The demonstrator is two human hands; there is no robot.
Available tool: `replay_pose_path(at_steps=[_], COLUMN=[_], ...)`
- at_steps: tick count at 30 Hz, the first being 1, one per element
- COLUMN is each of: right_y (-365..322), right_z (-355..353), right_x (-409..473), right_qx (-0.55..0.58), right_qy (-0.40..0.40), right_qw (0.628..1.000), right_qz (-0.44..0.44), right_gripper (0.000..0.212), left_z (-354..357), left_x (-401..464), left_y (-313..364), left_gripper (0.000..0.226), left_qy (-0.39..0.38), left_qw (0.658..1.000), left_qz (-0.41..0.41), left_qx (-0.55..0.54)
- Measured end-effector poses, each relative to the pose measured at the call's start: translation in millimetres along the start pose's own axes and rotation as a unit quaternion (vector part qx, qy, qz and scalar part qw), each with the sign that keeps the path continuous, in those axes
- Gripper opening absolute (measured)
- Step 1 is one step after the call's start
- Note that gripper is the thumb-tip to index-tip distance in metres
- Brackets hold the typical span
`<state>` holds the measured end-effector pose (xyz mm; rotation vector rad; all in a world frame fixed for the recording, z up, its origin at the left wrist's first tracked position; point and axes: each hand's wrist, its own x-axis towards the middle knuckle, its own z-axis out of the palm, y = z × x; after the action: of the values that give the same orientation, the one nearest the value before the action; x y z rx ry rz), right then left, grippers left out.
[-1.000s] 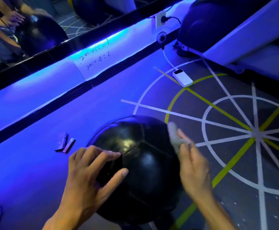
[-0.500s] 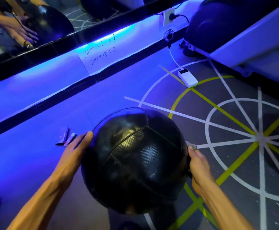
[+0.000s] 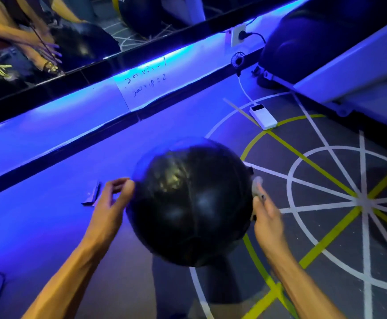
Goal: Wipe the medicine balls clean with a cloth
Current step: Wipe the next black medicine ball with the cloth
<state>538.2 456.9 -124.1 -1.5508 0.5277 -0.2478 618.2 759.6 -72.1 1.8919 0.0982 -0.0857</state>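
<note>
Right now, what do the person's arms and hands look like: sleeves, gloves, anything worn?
Both forearms are bare as far as the frame shows, with no sleeves in view. The left hand and right hand wear no gloves. No watch, band or ring is visible on either wrist or hand. Blue light tints the left arm.

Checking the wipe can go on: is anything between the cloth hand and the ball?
Nothing visible. The right hand holds the cloth right at the ball's right side, and the left hand touches its left side.
</note>
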Motion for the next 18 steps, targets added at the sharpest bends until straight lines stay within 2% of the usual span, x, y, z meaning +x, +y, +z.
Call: replay_pose_path(at_steps=[4,7,9,11,14,18], right_y=[15,11,2,-1,4,37], right_z=[5,8,21,37,52,45], right_x=[-17,-24,-33,-53,-84,-109], right_qx=[-0.061,-0.096,-0.137,-0.166,-0.24,-0.414], right_qy=[-0.002,0.037,0.062,0.05,-0.025,-0.101], right_qw=[0.998,0.995,0.986,0.969,0.923,0.805], right_qz=[-0.004,-0.006,-0.075,-0.178,-0.3,-0.412], right_gripper=[0.048,0.048,0.052,0.055,0.057,0.074], left_z=[6,8,13,17,15,13], left_x=[1,1,4,6,13,12], left_y=[-8,-1,-2,-3,-3,-3], left_gripper=[0.072,0.071,0.075,0.078,0.081,0.08], left_qy=[0.004,-0.054,-0.069,-0.06,-0.057,-0.063], left_qw=[0.99,0.978,0.975,0.976,0.979,0.98], left_qz=[0.067,0.11,0.123,0.118,0.1,0.095], left_qx=[0.126,0.166,0.169,0.172,0.168,0.162])
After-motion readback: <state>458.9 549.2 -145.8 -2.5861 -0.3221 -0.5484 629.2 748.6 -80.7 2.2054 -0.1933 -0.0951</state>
